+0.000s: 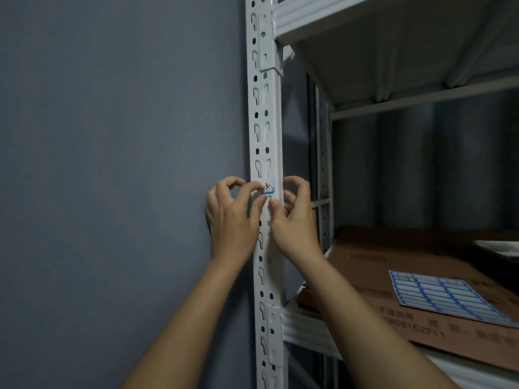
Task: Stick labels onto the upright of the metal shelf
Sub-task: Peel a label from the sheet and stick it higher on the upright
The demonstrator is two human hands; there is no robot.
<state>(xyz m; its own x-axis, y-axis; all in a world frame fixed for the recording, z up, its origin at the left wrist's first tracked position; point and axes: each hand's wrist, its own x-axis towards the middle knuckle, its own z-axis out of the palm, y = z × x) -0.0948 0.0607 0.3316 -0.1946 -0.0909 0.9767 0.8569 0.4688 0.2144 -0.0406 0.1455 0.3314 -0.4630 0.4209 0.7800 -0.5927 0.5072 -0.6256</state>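
Open wall (112,136) left of the upright (265,122); right, cardboard (393,262) fills the shelf (303,329).

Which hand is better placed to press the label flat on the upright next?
Probably the left hand: its fingertips already pinch the label against the upright. The right hand sits just below and beside it, with only its thumb near the label's lower edge.
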